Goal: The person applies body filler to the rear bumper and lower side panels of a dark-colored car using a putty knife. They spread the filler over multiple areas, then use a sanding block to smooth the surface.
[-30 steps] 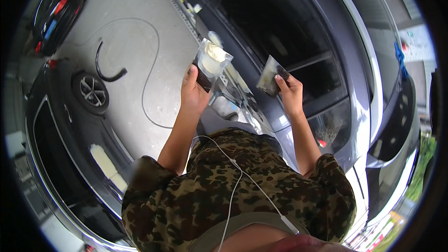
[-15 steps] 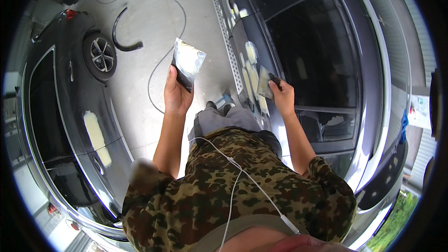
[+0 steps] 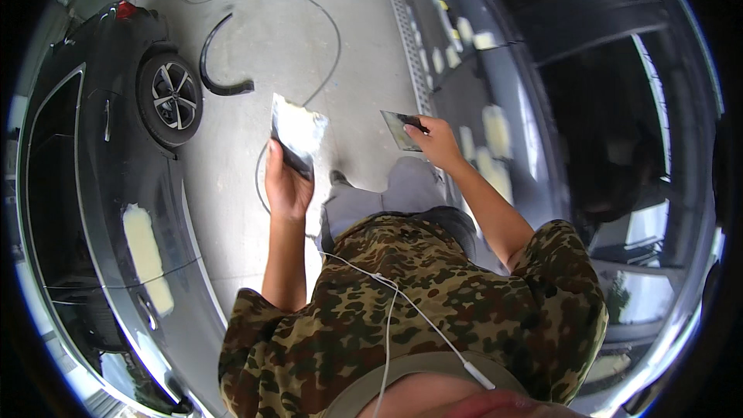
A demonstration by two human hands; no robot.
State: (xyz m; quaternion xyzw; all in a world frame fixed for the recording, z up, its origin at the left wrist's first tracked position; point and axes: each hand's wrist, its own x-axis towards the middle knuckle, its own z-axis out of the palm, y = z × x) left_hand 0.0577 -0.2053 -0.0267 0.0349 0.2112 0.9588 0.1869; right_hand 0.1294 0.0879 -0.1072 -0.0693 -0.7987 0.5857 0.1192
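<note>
My left hand (image 3: 290,186) is closed around the dark lower part of a flat, shiny putty plate (image 3: 298,128), which catches the light and has pale smears along its upper edge. In my right hand (image 3: 438,143) is a putty spreader (image 3: 399,130), a thin smeared blade with a dark back edge, held between thumb and fingers. The spreader points left toward the plate, with a gap between the two. It is off the dark car (image 3: 468,97) on the right, whose side carries several patches of cream filler (image 3: 496,131).
Another dark car (image 3: 116,162) stands on the left, with a long filler patch (image 3: 147,257) on its side. On the grey floor lie a curved black trim strip (image 3: 207,62) and a looping cable (image 3: 338,39). A perforated sill (image 3: 405,46) runs along the right car.
My right hand has drawn the spreader away from the right car's filler patches, leftward toward the plate. My left hand still holds the plate. The whole view has shifted along the cars.
</note>
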